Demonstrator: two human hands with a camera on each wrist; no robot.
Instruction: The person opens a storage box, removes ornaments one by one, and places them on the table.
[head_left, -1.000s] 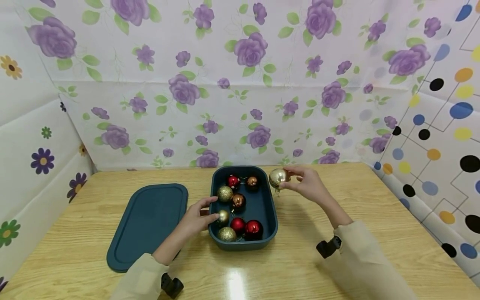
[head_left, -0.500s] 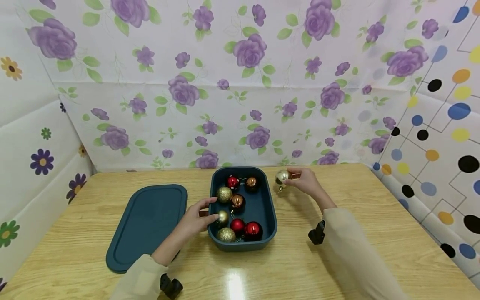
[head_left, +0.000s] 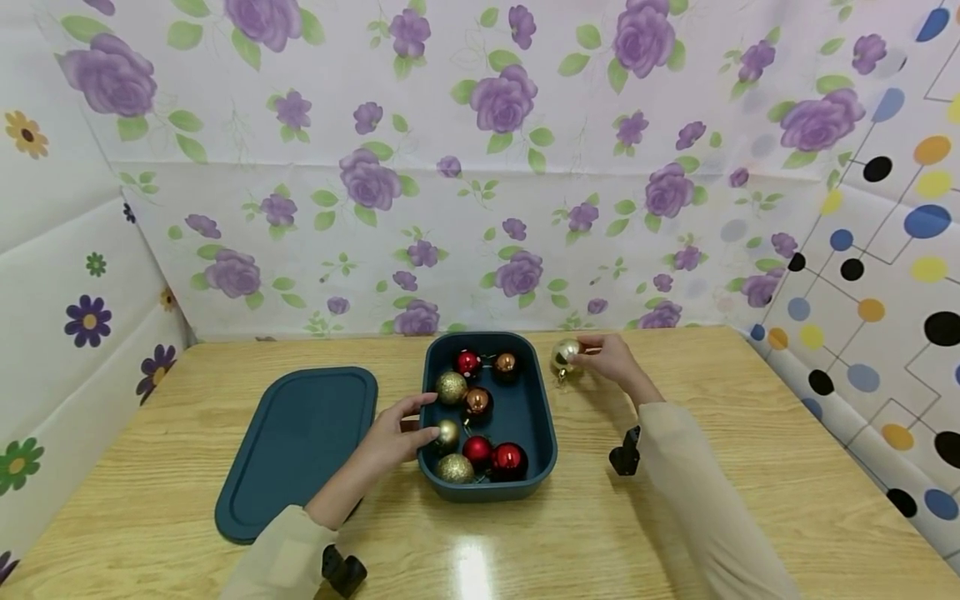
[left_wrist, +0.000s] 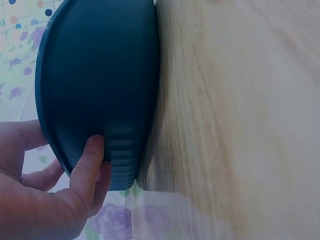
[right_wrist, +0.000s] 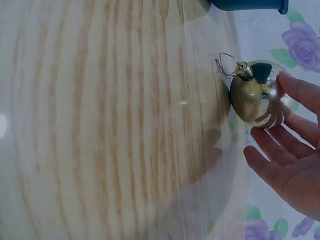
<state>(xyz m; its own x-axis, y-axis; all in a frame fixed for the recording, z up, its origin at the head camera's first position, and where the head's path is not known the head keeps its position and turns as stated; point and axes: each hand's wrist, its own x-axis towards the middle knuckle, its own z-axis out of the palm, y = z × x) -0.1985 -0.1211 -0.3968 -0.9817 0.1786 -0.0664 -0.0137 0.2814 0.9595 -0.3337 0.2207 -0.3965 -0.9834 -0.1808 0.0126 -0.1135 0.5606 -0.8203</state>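
Nearest us on the wooden surface (head_left: 577,533), the dark blue box (head_left: 487,493) stands with its long axis running near to far; its lid (head_left: 303,446) lies flat beyond the left wall. The left hand (head_left: 392,435) grips the box's left wall, fingers curled over the rim. We count eight baubles (head_left: 452,388) inside, while bare floor shows along the right wall. Farther off, the shiny gold bauble (head_left: 562,350) lies between the right hand (head_left: 615,362) and the box's far right corner, close to the surface's far edge. The right hand's fingers pinch it from the right. It is round, its cap (right_wrist: 244,69) toward the near edge. We see a narrow strip of wood between bauble and box, and much more running rightward. Behind, a floral cloth (head_left: 450,217) bounds the far edge.
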